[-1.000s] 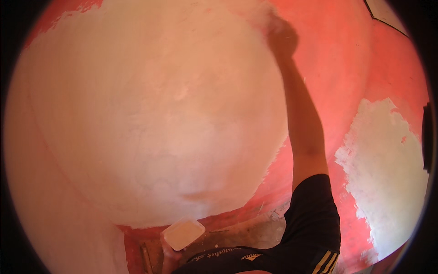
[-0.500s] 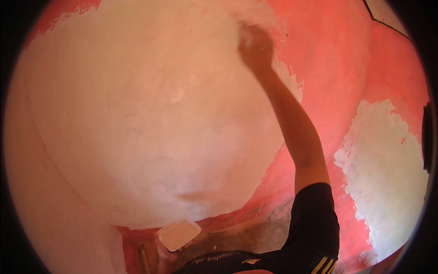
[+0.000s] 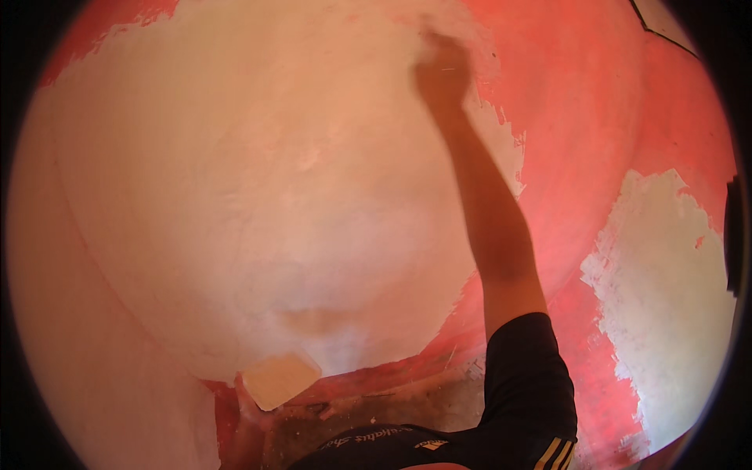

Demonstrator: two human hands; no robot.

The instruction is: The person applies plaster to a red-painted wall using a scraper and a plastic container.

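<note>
Left hand (image 3: 251, 413) holds a pale tray (image 3: 280, 382), long axis slanting up rightward.

The left hand (image 3: 251, 412) holds a pale oblong piece (image 3: 280, 381), right hand (image 3: 444, 74) raised before a part-red wall (image 3: 258, 172).

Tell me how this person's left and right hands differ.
The right hand is raised high, over the wall's pale coating near its ragged edge; the left hand is low, close to the picture's bottom. The left hand holds a pale, roughly rectangular object; the right hand is blurred, so whatever it may hold can't be made out. Both hands look bare.
</note>
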